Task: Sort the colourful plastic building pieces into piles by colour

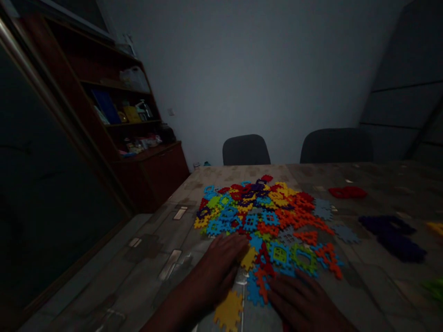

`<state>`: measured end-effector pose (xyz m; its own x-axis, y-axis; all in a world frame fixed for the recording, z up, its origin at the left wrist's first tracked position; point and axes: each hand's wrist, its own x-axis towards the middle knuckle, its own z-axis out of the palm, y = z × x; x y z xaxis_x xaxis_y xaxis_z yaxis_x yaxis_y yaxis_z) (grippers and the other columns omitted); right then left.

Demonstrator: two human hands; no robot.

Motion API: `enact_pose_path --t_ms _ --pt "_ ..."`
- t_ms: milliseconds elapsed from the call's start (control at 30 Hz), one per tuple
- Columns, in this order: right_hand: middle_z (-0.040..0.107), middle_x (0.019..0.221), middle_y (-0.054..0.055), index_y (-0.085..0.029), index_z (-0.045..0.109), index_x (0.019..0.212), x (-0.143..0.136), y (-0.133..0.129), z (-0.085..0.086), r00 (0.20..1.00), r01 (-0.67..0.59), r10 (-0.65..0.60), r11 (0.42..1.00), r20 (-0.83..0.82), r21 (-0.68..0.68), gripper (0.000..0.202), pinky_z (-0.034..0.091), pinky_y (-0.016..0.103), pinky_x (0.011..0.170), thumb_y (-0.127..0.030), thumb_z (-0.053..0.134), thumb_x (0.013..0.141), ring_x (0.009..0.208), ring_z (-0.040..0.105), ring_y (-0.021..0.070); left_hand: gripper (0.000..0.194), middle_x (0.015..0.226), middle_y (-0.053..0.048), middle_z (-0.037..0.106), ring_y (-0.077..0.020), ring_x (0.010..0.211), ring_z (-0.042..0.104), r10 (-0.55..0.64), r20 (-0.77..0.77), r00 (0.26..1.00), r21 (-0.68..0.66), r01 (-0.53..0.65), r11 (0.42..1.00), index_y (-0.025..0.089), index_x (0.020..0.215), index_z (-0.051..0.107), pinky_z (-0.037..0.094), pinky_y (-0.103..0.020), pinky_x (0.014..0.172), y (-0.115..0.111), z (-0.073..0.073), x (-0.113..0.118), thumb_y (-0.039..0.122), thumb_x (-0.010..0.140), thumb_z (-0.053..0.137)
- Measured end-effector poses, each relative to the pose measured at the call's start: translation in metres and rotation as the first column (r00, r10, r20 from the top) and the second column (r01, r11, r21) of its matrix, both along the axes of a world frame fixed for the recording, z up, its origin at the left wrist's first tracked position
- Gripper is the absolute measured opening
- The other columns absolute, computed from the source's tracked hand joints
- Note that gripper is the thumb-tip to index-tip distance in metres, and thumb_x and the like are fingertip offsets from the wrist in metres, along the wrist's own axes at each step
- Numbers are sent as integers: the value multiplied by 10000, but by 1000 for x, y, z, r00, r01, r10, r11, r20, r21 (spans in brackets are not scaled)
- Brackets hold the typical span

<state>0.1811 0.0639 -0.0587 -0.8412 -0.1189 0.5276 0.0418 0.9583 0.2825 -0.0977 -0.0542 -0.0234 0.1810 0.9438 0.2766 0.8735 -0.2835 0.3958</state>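
A heap of colourful interlocking plastic tiles [251, 222] with toothed edges spreads over the table. My left hand [223, 260] rests at the heap's near left edge, fingers stretched over the tiles and beside a yellow tile [248, 259]. Another yellow tile [229, 311] lies flat below its wrist. Low in the view, my right hand [301, 299] lies palm down, fingers extended, close to an orange tile [262, 283] and a blue tile [254, 290]. Neither hand visibly grips a tile, though both palms are hidden.
The table [138, 267] has a patterned cover. Red pieces [347, 192] and dark purple pieces [392, 235] lie apart on the right, with a green piece [434, 289] at the edge. Two chairs [246, 150] stand beyond the table; a wooden shelf unit [148, 170] is at left.
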Motion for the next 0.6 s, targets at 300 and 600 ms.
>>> enact_pose_path --t_ms 300,600 --pt "823 924 5 -252 688 1168 16 9 9 998 28 -40 968 -44 -251 327 612 368 763 -166 600 865 742 764 208 526 1406 -86 703 -279 1284 636 37 36 999 -41 -36 999 282 1438 594 497 -457 1119 4 18 7 76 954 596" --pt "765 859 17 -266 699 1120 27 4 29 997 73 -82 893 -3 -444 172 569 301 752 -231 537 1070 767 714 192 733 1560 -50 579 -290 1438 509 -17 124 992 -261 49 964 369 1521 518 409 -518 1212 -8 18 -7 81 874 706"
